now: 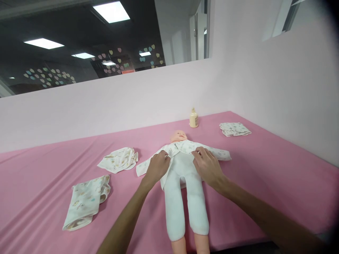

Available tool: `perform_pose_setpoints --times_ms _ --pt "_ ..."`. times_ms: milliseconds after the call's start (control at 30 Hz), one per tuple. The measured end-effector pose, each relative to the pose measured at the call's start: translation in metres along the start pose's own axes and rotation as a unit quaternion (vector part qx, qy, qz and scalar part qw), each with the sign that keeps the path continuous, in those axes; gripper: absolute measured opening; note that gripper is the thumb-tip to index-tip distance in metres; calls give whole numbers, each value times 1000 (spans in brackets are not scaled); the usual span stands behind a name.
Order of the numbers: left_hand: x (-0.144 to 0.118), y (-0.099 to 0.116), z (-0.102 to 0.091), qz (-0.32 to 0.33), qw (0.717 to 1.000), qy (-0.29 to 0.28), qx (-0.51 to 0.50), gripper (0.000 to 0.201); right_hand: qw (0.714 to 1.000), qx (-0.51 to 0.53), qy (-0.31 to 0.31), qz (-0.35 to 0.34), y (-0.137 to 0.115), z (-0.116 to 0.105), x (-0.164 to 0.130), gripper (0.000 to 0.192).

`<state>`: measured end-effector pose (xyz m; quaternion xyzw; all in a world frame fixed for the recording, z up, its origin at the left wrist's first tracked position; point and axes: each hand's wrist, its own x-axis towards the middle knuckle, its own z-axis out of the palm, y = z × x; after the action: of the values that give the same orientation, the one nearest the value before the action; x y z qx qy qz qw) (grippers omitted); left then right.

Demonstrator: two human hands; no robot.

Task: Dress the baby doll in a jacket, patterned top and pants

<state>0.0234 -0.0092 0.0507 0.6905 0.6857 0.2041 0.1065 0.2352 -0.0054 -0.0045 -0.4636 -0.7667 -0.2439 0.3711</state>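
Room to pass on the pink sheet (265, 183) to the right of the doll (186, 166), a thin gap between its legs (174, 208), a folded cloth (85, 199) and a crumpled cloth (119, 159) in the way on the left, a bottle (194, 120) past its head (178, 136), a wall (159, 95) behind.

From where I operate, I count one left hand (159, 163) and one right hand (208, 166), one doll (183, 165), one printed top (182, 145), one pump bottle (194, 120) and three patterned cloths (86, 201): two on the left, one far right.
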Motion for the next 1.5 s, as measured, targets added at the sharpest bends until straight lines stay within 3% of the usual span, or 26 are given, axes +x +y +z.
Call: perform_pose_setpoints --times_ms 200,300,400,533,767,867,1133,1367,1500 --pt "-9 0 -5 29 976 -102 -193 36 1000 12 -9 11 -1 0 -1 23" --pt "-11 1 -4 31 967 -101 -233 41 1000 15 -8 11 -2 0 -1 22" --pt "-12 2 0 32 968 -64 -241 43 1000 24 -11 14 -2 1 -2 23" --pt "-15 6 5 44 974 -25 -223 43 996 71 -35 40 -2 1 -3 23" --pt "-21 9 13 69 990 77 -96 31 985 138 -79 59 -4 -3 -2 18" --pt "-23 10 16 92 991 82 -51 32 973 197 -92 76 -4 -5 0 21" --pt "-25 10 24 127 984 87 86 39 907 349 -145 187 -5 -15 6 29" --pt "-28 11 27 146 985 79 48 39 881 388 -151 223 -7 -16 8 26" --pt "-31 15 36 151 986 58 31 39 851 435 -157 249 -13 -17 9 25"
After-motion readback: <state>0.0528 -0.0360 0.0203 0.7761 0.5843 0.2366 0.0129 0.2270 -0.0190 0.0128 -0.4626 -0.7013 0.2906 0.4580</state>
